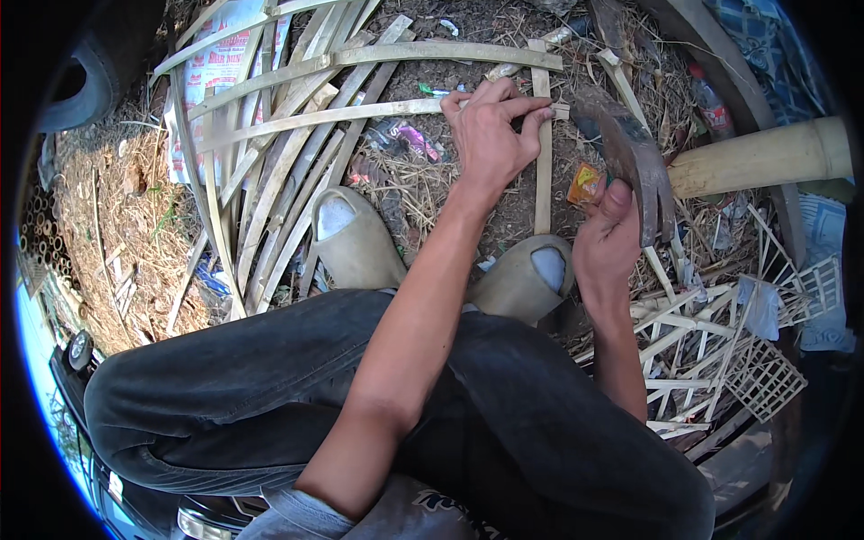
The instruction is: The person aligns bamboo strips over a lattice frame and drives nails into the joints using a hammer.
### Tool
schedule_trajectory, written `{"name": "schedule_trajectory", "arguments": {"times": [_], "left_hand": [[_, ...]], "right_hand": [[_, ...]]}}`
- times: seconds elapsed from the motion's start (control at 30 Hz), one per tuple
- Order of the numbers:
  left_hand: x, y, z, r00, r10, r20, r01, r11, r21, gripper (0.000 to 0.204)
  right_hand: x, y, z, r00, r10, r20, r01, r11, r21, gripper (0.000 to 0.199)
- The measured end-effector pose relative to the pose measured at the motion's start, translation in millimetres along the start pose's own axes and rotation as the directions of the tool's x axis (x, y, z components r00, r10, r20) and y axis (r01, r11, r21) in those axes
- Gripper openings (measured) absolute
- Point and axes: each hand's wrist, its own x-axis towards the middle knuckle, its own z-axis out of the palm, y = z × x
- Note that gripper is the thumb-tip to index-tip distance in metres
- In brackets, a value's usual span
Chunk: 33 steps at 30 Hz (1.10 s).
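My left hand (493,135) is closed on a thin pale bamboo strip (360,112), near the strip's right end. That strip runs leftward over a fan of other bamboo strips (301,180). Just right of my fingers, it crosses an upright bamboo strip (543,180) whose lower end meets my right slipper (522,279). My right hand (607,238) is wrapped round a dark, broad-bladed cleaver (630,148), thumb uppermost. The cleaver's blade points up and left, close to the end of the held strip. Part of the grip is hidden by my hand.
A thick bamboo pole (765,160) lies at the right, its end beside the cleaver. Below it are tangled strips and a small lattice piece (765,380). A plastic bottle (709,103), an orange packet (585,183) and my left slipper (355,243) lie around.
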Motion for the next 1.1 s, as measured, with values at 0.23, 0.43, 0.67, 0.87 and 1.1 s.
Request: {"name": "schedule_trajectory", "arguments": {"times": [0.23,0.43,0.67,0.87,1.1], "left_hand": [[3.2,-1.7,0.5,1.000,0.002,-0.010,-0.002,1.000,0.003,0.015],[-2.2,0.4,-0.5,0.999,-0.039,0.033,0.039,0.999,0.001,0.014],[3.7,-0.6,0.0,0.998,-0.048,0.030,0.049,0.999,-0.005,0.018],[-2.0,-2.8,-6.9,0.995,-0.074,0.064,0.077,0.996,-0.047,0.019],[-1.1,-6.2,-4.0,0.996,-0.066,0.059,0.067,0.998,-0.012,0.019]], "right_hand": [[-6.3,6.2,6.3,0.994,-0.110,-0.018,0.110,0.994,-0.030,0.041],[4.5,2.8,8.5,0.985,-0.170,-0.026,0.167,0.982,-0.091,0.045],[11.1,-7.1,12.0,0.989,-0.141,0.053,0.150,0.942,-0.299,0.053],[8.8,-25.0,-5.2,0.955,0.271,0.122,-0.238,0.943,-0.233,0.054],[3.8,-7.0,15.8,0.994,0.038,0.098,-0.010,0.962,-0.271,0.039]]}}
